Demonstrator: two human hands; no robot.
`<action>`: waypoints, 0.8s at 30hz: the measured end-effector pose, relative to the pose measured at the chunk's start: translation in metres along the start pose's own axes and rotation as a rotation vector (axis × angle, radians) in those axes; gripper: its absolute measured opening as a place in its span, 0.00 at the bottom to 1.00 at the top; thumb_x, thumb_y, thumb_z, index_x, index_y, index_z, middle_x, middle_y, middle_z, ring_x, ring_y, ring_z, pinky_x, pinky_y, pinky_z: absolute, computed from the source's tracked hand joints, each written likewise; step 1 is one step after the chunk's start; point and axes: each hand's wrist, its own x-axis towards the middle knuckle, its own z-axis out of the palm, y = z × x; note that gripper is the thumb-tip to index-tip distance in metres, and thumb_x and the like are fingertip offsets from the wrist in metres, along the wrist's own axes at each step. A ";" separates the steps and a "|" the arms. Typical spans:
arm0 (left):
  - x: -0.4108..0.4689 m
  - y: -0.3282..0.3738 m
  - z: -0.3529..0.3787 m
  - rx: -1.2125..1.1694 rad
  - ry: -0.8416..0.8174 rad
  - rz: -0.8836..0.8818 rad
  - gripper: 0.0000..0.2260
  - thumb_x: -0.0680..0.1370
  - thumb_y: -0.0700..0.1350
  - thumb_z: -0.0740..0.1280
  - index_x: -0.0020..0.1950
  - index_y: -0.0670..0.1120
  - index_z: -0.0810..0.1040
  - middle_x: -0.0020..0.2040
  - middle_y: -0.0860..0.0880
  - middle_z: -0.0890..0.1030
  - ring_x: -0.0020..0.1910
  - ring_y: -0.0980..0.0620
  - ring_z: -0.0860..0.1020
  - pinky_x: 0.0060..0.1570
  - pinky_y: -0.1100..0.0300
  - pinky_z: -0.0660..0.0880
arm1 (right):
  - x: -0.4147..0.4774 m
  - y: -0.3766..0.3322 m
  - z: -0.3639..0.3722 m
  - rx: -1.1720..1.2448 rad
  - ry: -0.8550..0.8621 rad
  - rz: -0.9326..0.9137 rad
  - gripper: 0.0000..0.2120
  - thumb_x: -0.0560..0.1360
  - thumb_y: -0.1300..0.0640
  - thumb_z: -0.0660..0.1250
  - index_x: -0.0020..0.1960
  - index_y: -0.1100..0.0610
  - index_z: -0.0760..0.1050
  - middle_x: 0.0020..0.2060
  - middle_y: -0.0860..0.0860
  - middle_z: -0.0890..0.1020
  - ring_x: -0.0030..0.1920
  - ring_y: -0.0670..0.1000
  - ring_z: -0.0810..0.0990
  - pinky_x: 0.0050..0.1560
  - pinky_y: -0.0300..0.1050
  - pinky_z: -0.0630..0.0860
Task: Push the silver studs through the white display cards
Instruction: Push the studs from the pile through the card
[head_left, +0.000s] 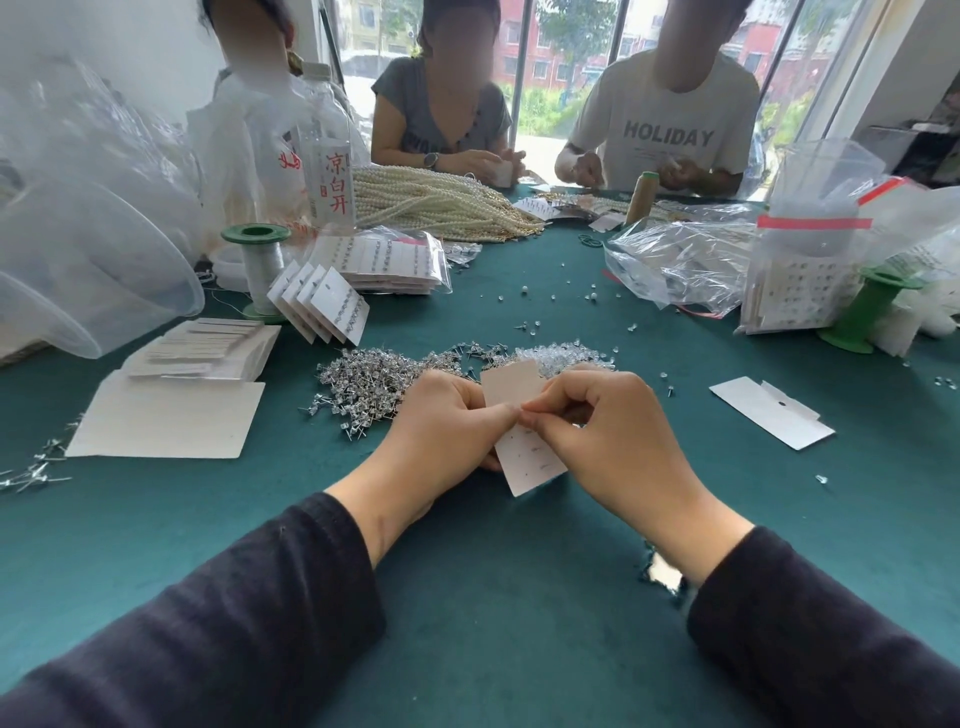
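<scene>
Table: green cloth (493, 597), with three other persons seated at the far side, each with hands on their own work.
Left surroundings: stack of blank cards (208, 348) on a larger blank sheet (166, 421); fanned filled cards (322, 304) leaning beside a green spool (257, 265); a clear tub (93, 270) at the edge.
Far surroundings: labelled bottle (330, 156) and a pile of pearl strands (441, 200).
Right surroundings: crumpled plastic bags (680, 260), a second green spool (867, 312) and a loose card (771, 413) lying flat, well apart from the hands.
Obstructions: none stood between the hands and the heap.
Silver studs: heap (374, 374) lay just beyond the hands, mostly on the left side, with strays scattered farther off.
White display card: (527, 462) was held upright between both hands, above the cloth, its top edge towards the heap.
Left hand: (447, 426) gripped the card's left edge, fingers curled behind, thumb on the front.
Right hand: (608, 431) pinched thumb and forefinger against the card's middle, touching the left thumb tip.
Not determined: whether a stud sat in the right pinch; the fingertips covered that spot.
Hidden: the card's middle band behind the fingers; faint marks on its lower part were too small to identify.
Cut off: both dark sleeves ran out of the bottom edge.
</scene>
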 end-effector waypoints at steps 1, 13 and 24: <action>-0.001 -0.001 0.000 -0.011 -0.006 0.004 0.14 0.72 0.35 0.68 0.26 0.39 0.77 0.22 0.51 0.78 0.24 0.56 0.79 0.24 0.62 0.77 | 0.000 0.000 0.000 0.003 -0.004 0.006 0.03 0.67 0.63 0.73 0.35 0.58 0.81 0.34 0.52 0.81 0.39 0.53 0.79 0.43 0.51 0.76; -0.001 0.002 0.004 -0.070 -0.020 -0.019 0.10 0.74 0.37 0.66 0.35 0.33 0.79 0.31 0.42 0.80 0.27 0.52 0.79 0.25 0.63 0.76 | 0.005 -0.001 -0.005 0.028 -0.014 0.071 0.02 0.66 0.61 0.75 0.36 0.58 0.82 0.37 0.51 0.78 0.37 0.52 0.78 0.41 0.40 0.73; -0.005 0.005 0.007 0.030 0.066 0.022 0.12 0.72 0.37 0.65 0.37 0.27 0.76 0.36 0.32 0.81 0.31 0.42 0.81 0.33 0.47 0.80 | -0.001 -0.003 0.005 -0.092 0.077 0.043 0.04 0.68 0.62 0.70 0.34 0.58 0.78 0.34 0.48 0.76 0.34 0.49 0.76 0.40 0.41 0.72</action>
